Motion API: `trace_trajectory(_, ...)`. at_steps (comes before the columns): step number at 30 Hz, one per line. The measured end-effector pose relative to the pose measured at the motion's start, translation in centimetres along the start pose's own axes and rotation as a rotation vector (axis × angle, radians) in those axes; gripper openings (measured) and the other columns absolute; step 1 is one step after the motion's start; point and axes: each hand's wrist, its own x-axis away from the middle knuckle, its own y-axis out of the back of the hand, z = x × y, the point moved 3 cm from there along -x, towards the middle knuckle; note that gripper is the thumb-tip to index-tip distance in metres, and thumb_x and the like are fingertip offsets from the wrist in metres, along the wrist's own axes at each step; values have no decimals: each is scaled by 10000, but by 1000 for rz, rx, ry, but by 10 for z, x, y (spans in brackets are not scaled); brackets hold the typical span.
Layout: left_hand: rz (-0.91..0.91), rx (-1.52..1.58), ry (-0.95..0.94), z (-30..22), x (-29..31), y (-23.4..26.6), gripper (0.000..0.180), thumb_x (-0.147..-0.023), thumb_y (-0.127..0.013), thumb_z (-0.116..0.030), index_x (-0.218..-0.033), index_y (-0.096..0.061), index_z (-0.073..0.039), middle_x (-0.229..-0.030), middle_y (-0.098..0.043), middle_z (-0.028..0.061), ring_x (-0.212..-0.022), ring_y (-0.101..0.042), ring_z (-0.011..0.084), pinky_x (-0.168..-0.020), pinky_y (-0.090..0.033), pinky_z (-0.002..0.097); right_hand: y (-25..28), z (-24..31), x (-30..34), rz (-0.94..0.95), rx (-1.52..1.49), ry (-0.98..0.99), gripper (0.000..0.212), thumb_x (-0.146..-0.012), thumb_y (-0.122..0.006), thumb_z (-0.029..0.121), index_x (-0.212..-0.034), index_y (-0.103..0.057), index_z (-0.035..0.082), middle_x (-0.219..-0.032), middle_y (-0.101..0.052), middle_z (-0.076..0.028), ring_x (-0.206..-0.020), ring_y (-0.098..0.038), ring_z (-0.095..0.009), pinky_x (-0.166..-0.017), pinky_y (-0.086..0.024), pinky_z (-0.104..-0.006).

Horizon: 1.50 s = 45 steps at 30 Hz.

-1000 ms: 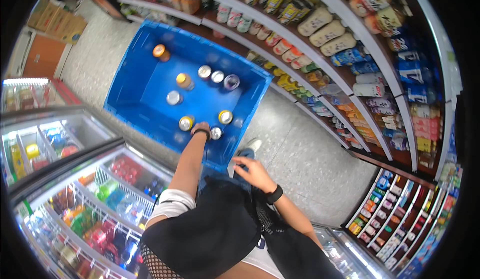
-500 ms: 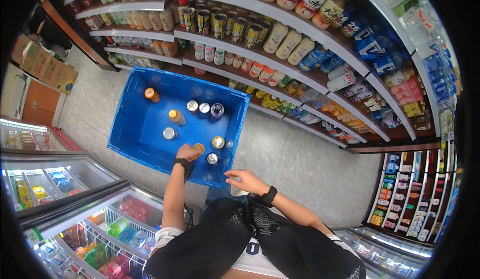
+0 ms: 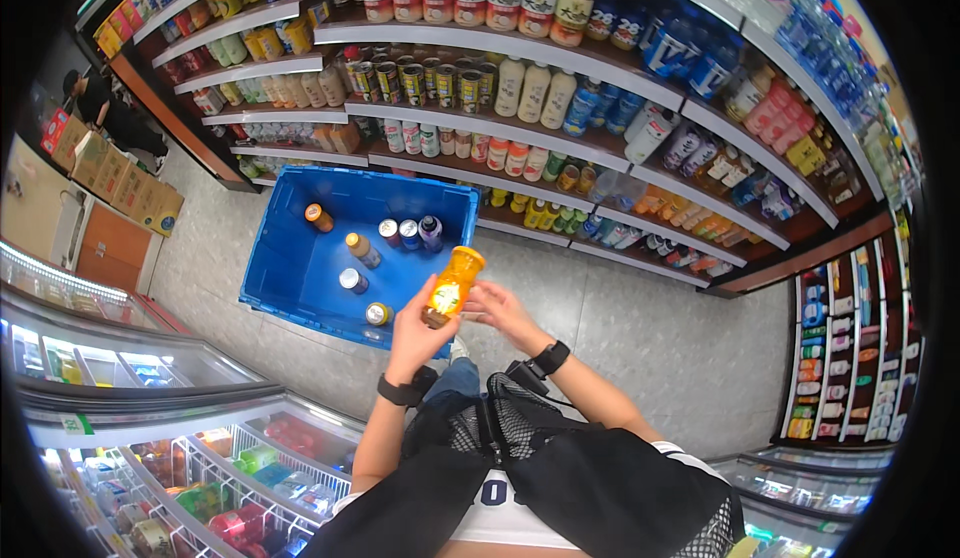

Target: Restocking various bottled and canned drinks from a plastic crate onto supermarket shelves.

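My left hand [image 3: 418, 330] grips a bottle of orange-yellow drink [image 3: 455, 286] with a yellow cap, held up tilted above the near right corner of a blue crate [image 3: 290, 283]. My right hand [image 3: 503, 310] is beside the bottle's right side, fingers stretched toward it; whether they touch it is hard to tell. Inside the crate stand an orange-capped dark bottle [image 3: 318, 218], a yellow-capped bottle [image 3: 362, 249], a silver-topped can [image 3: 353, 280], a yellow-rimmed can [image 3: 379, 314], two cans [image 3: 399, 233] side by side and a purple bottle [image 3: 430, 233]. My hands hide the crate's near right corner.
Curved shelves [image 3: 590, 148] packed with bottles and cans run behind the crate. Open-topped fridges [image 3: 250, 463] with drinks flank me at the left. Cardboard boxes [image 3: 125, 183] and a person in dark clothes [image 3: 115, 113] are at the far left. Grey tiled floor [image 3: 640, 358] lies to the right.
My left hand has lifted the bottle out of the crate and brought it up to the right. My right hand has moved up beside it. The view has tilted up toward the shelves.
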Motion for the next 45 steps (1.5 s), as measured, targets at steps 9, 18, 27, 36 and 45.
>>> trace_trajectory(9, 77, -473, -519, -68, 33, -76, 656, -679, -713, -77, -1311, -552, -145, -1326, -521, 145, -1103, -554, 323, -903, -487, 380, 30, 28, 87, -230, -87, 154, 454, -931, -624, 311, -1253, -490, 19, -1146, -621, -87, -998, -631, -147, -844, -522, -298)
trace_trajectory(18, 192, -499, -779, -95, 64, -132, 629, -681, -740, -69, -1281, -555, -115, -1318, -534, 116, -1133, -520, 326, -922, -471, 409, 53, 33, 134, -513, -317, 367, 290, -912, -636, 272, -1064, -559, 38, -959, -641, -51, -852, -633, -122, -741, -525, -278)
trace_trajectory(27, 324, -140, -641, -81, 63, -135, 575, -736, -770, -136, -1246, -528, -30, -1281, -537, 200, -1113, -567, 346, -960, -455, 408, 46, 54, 172, -497, -184, 496, 381, -877, -609, 197, -1178, -494, -8, -977, -652, -121, -899, -644, -190, -817, -538, -342)
trace_trajectory(36, 659, 371, -147, -88, 65, -139, 854, -773, -731, -128, -1456, -227, -35, -1454, -356, 142, -1287, -446, 272, -1049, -387, 389, 28, 83, 185, -307, -50, 616, 439, -831, -621, 163, -1203, -474, -17, -1059, -630, -132, -925, -644, -228, -850, -526, -378)
trace_trajectory(45, 672, 375, -151, -105, 55, -127, 961, -721, -716, -117, -1490, -146, -31, -1339, -456, 130, -1211, -493, 223, -1006, -396, 351, 23, 78, 168, -323, 10, 650, 455, -828, -677, 195, -1218, -521, 18, -1148, -604, -71, -1101, -557, -167, -972, -435, -347)
